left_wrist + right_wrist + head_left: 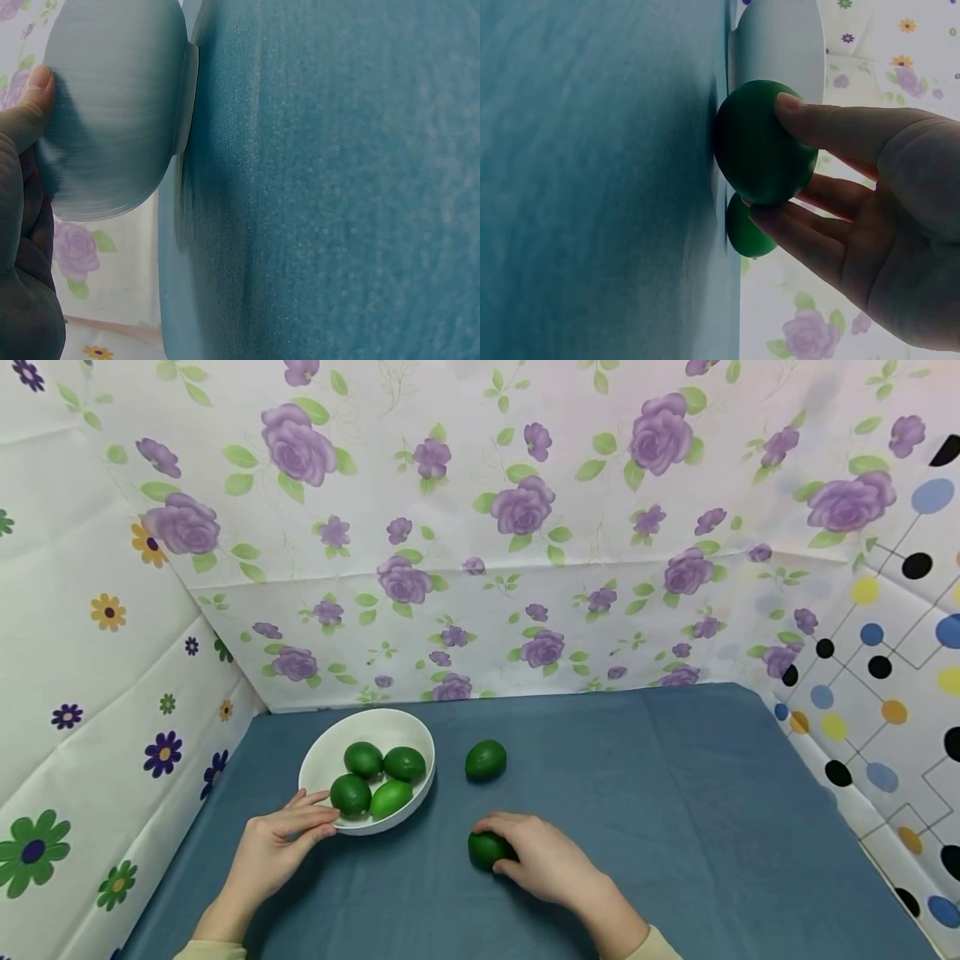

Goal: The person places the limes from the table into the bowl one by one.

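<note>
A white bowl (318,762) stands on the table's left side, with several green limes (350,795) inside, one of them a brighter green. My left hand (272,847) grips the bowl's near left rim, its thumb on the outer wall and the fingers over the edge. In the left wrist view, that thumb presses against the bowl's side (120,112). Right of the bowl, my right hand (546,857) holds a dark green lime (483,852) between thumb and fingers, close over the cloth. Behind it another lime (486,761) lies loose on the table.
Blue cloth covers the table (675,810). A flowered curtain (480,635) rises along the back edge. Patterned sheets hang at both sides, one with daisies (112,693) at left and one with coloured dots (885,693) at right.
</note>
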`<state>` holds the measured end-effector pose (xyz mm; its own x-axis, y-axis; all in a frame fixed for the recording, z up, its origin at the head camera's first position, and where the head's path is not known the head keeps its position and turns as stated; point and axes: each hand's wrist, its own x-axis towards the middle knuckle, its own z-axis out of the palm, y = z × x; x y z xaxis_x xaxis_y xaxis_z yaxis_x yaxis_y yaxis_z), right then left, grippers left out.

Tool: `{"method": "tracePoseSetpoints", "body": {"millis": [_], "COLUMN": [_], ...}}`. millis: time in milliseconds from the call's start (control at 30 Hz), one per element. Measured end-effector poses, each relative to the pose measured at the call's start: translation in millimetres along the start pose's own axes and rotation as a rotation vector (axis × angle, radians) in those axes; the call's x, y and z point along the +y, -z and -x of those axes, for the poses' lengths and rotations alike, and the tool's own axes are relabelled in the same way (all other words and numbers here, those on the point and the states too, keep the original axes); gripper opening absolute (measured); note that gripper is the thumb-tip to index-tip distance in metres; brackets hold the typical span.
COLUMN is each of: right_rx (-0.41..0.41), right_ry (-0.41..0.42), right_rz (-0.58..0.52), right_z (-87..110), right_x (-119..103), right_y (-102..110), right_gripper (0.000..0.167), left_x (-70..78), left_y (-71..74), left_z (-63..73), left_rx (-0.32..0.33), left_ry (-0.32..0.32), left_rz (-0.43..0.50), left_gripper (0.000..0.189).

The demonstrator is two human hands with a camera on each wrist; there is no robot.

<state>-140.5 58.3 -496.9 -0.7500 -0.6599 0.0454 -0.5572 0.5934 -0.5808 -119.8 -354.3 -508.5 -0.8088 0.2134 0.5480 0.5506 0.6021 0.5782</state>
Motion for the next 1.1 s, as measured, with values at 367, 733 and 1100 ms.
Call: {"method": "tracePoseSetpoints", "body": {"millis": [367,733,1100], "right_rx": [-0.025,-0.032,-0.021], "right_ry": [-0.035,-0.050,-0.047], "right_rz": [0.019,-0.009,-0.012], "right_z": [0.8,1.3,1.2], "right_x": [2.8,4.5,7.1], "right_y": [2.6,4.5,3.4], "right_gripper": [0.062,0.061,0.061], "left_x": [-0.2,0.6,-0.1], "left_y": [0.1,0.2,-0.4], "left_z": [-0.1,-0.6,0.0], "left_rx": [0.001,0.000,0.005], "left_ry": [0.004,0.011,0.004], "left_rz": [-0.002,-0.003,-0.006], "left_gripper": [0.031,0.030,0.031]}}
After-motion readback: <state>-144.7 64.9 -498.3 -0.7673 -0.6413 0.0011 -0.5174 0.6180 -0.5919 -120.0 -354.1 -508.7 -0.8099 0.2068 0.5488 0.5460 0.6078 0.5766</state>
